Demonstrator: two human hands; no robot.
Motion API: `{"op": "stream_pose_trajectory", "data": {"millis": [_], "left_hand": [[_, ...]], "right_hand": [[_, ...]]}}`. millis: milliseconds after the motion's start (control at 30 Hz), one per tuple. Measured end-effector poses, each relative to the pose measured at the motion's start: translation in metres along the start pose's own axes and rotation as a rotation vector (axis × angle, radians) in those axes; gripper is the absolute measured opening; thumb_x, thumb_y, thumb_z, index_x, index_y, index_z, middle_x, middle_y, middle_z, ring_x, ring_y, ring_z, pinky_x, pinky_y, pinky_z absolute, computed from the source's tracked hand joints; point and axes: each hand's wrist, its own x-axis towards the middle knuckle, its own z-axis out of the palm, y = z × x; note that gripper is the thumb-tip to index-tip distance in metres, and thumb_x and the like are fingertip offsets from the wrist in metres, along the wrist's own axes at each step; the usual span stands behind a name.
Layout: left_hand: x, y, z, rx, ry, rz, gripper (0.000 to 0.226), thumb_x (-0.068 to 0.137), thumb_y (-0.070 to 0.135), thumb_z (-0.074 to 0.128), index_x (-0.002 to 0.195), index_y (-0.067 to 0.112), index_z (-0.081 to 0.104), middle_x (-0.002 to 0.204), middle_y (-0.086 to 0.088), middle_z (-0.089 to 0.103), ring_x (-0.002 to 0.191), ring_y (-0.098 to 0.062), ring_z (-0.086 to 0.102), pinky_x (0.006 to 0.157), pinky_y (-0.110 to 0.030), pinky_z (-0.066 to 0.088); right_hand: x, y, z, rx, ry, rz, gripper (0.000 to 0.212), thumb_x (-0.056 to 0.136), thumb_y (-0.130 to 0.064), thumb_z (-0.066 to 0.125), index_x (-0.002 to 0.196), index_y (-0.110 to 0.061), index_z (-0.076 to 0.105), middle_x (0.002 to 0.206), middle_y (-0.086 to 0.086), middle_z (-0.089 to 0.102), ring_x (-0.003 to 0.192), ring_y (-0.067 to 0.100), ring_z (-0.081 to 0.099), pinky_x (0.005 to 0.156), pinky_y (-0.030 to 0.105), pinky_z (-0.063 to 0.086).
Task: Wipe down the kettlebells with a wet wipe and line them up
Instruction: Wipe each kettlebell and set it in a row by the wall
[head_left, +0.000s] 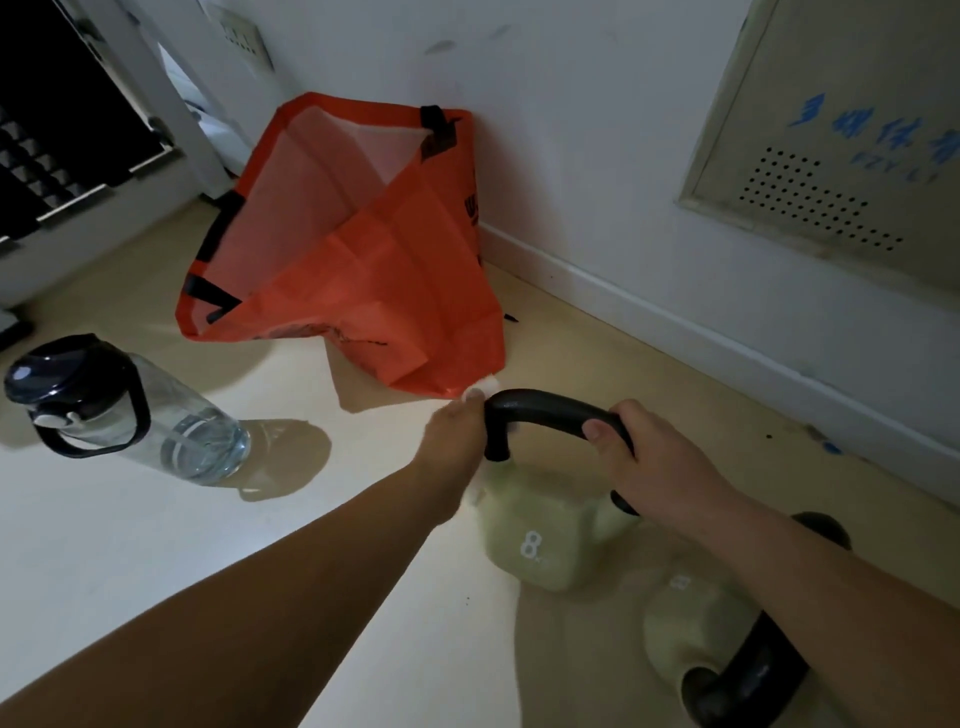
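A pale green kettlebell (540, 540) marked 8 stands upright on the floor, its black handle arching on top. My right hand (654, 467) grips the right side of that handle. My left hand (457, 436) holds a white wet wipe (483, 387) against the handle's left end; only bits of the wipe show past my fingers. A second pale green kettlebell (691, 634) lies tipped on its side at the lower right, partly hidden under my right forearm, its black handle pointing toward me.
An orange shopping bag (363, 249) slumps against the white wall just behind the kettlebell. A clear water bottle (156, 415) with a black lid lies on its side at the left. A vented wall panel (831, 130) is at the right.
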Motion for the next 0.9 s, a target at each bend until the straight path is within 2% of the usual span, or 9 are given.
{"op": "stream_pose_trajectory", "data": {"millis": [100, 233, 367, 433, 533, 567, 633, 767, 900], "left_hand": [[-0.002, -0.014, 0.005, -0.145, -0.14, -0.098, 0.061, 0.106, 0.044, 0.03, 0.084, 0.011, 0.076, 0.089, -0.008, 0.077, 0.094, -0.027, 0.068, 0.101, -0.039, 0.045], [0.005, -0.023, -0.012, -0.235, -0.276, -0.152, 0.047, 0.1, 0.032, 0.038, 0.088, 0.002, 0.071, 0.085, -0.021, 0.068, 0.085, -0.034, 0.066, 0.091, -0.044, 0.051], [0.01, 0.016, -0.023, 0.043, -0.538, -0.19, 0.036, 0.094, 0.021, 0.044, 0.084, -0.002, 0.069, 0.075, -0.022, 0.065, 0.07, -0.031, 0.064, 0.086, -0.041, 0.052], [0.006, 0.029, -0.015, 0.184, -0.453, -0.052, 0.044, 0.098, 0.031, 0.044, 0.083, 0.0, 0.071, 0.076, -0.023, 0.069, 0.07, -0.033, 0.066, 0.085, -0.041, 0.051], [-0.017, 0.003, 0.004, 0.041, -0.085, 0.293, 0.046, 0.105, 0.039, 0.036, 0.1, 0.015, 0.074, 0.089, -0.013, 0.075, 0.084, -0.032, 0.071, 0.08, -0.042, 0.055], [-0.028, -0.015, 0.007, -0.012, 0.026, 0.331, 0.045, 0.107, 0.043, 0.032, 0.109, 0.022, 0.072, 0.097, -0.006, 0.074, 0.092, -0.026, 0.07, 0.081, -0.037, 0.055], [-0.044, -0.044, 0.004, -0.115, 0.13, 0.174, 0.046, 0.109, 0.043, 0.03, 0.108, 0.02, 0.07, 0.103, -0.002, 0.073, 0.1, -0.02, 0.066, 0.084, -0.031, 0.051], [-0.036, -0.036, -0.003, -0.291, 0.032, -0.169, 0.051, 0.106, 0.039, 0.033, 0.095, 0.01, 0.075, 0.096, -0.011, 0.073, 0.093, -0.027, 0.064, 0.082, -0.035, 0.048], [-0.012, 0.026, 0.008, -0.218, -0.063, 0.095, 0.047, 0.102, 0.038, 0.039, 0.082, 0.015, 0.075, 0.091, -0.016, 0.069, 0.078, -0.027, 0.061, 0.063, -0.032, 0.047]], "right_hand": [[-0.002, 0.002, 0.001, -0.021, 0.015, -0.018, 0.035, 0.102, -0.057, 0.039, 0.099, -0.024, 0.049, 0.083, 0.006, 0.059, 0.062, 0.02, 0.059, 0.051, 0.027, 0.039], [-0.005, -0.004, 0.0, -0.081, 0.02, -0.091, 0.033, 0.101, -0.057, 0.041, 0.101, -0.025, 0.051, 0.087, -0.001, 0.055, 0.07, 0.016, 0.057, 0.057, 0.026, 0.038], [-0.007, -0.012, 0.001, -0.145, -0.008, -0.182, 0.032, 0.098, -0.058, 0.041, 0.102, -0.028, 0.05, 0.088, -0.007, 0.051, 0.073, 0.011, 0.053, 0.06, 0.026, 0.039], [-0.007, -0.01, 0.002, -0.156, -0.004, -0.18, 0.034, 0.098, -0.06, 0.04, 0.102, -0.028, 0.049, 0.087, -0.006, 0.051, 0.071, 0.012, 0.053, 0.059, 0.028, 0.038], [0.0, -0.008, 0.001, -0.105, -0.004, -0.128, 0.034, 0.099, -0.059, 0.041, 0.1, -0.026, 0.049, 0.089, 0.0, 0.053, 0.07, 0.017, 0.054, 0.059, 0.03, 0.038], [0.003, -0.009, 0.0, -0.092, -0.009, -0.115, 0.033, 0.1, -0.058, 0.042, 0.101, -0.026, 0.05, 0.09, 0.001, 0.054, 0.071, 0.018, 0.055, 0.059, 0.029, 0.039], [0.007, -0.012, 0.001, -0.1, -0.007, -0.116, 0.033, 0.101, -0.056, 0.043, 0.101, -0.025, 0.051, 0.09, 0.002, 0.054, 0.071, 0.019, 0.056, 0.059, 0.027, 0.038], [0.007, -0.012, 0.004, -0.12, 0.032, -0.134, 0.033, 0.101, -0.056, 0.043, 0.1, -0.024, 0.051, 0.088, 0.001, 0.054, 0.069, 0.019, 0.056, 0.057, 0.027, 0.037], [-0.001, -0.004, 0.001, -0.087, 0.013, -0.128, 0.033, 0.101, -0.056, 0.042, 0.101, -0.024, 0.052, 0.085, 0.002, 0.056, 0.066, 0.019, 0.056, 0.054, 0.025, 0.037]]}}
